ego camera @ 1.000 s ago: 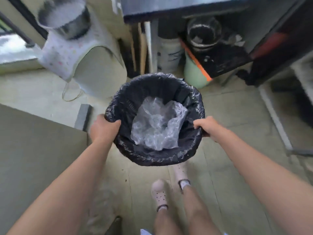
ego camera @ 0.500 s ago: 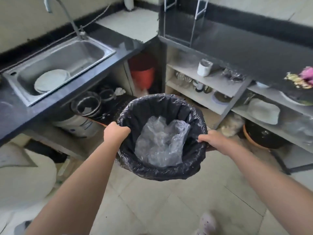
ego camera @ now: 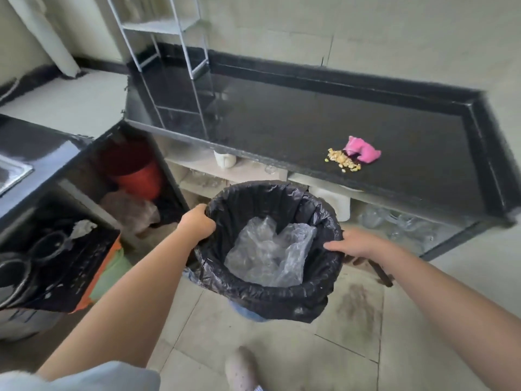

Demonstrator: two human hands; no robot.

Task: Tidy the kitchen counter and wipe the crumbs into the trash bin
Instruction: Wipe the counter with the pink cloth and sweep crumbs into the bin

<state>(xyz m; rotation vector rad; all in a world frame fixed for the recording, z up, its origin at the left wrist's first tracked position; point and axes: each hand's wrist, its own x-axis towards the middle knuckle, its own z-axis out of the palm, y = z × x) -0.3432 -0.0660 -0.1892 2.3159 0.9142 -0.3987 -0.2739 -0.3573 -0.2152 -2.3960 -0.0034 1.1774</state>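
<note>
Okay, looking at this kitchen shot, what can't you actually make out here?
- Trash bin body, head view: black liner drapes over it.
- Bin contents: clear plastic covers them.
- Crumbs by the pink cloth: too small to identify.
- Left hand and right hand: fingertips hidden over the rim.
- Shelf items under the counter: blurred.

Soft even daylight, sheen on the black counter (ego camera: 282, 119), edges blurred and wide-angle bent.

black-lined trash bin (ego camera: 282, 294) held upright below the black counter (ego camera: 310, 122) bearing yellow crumbs (ego camera: 342, 160).
</note>
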